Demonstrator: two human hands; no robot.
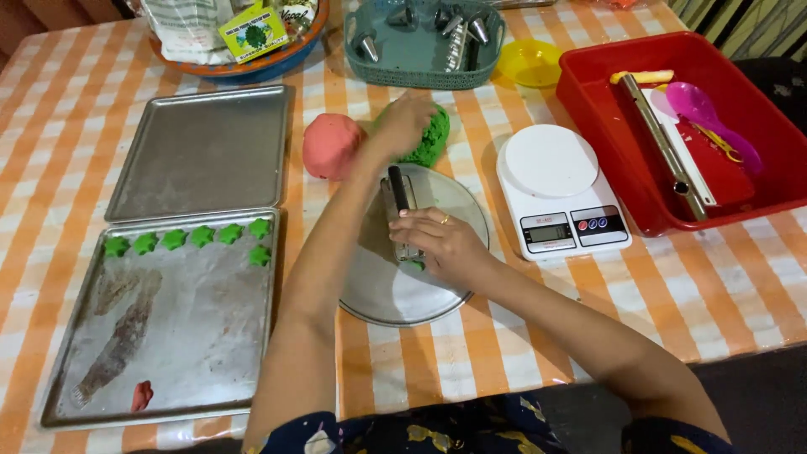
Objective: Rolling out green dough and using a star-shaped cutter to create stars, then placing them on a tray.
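Tablecloth (471, 353) in orange and white checks covers the table; two metal baking trays (202, 151) lie at left of frame, the lower one bearing small green dough shapes (202, 236); a white kitchen scale (559, 189) and red tub (672, 126) sit at right. Left hand (403, 122) reaches to upper centre, fingers closed on the green dough lump (430, 139), beside a pink dough ball (330, 145); right hand (441, 244), at centre, grips a metal cookie press (399, 210) over a round metal plate (395, 290), just below the dough.

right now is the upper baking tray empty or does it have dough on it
Empty. The upper baking tray shows only bare metal, while the lower tray holds a row of green dough shapes.
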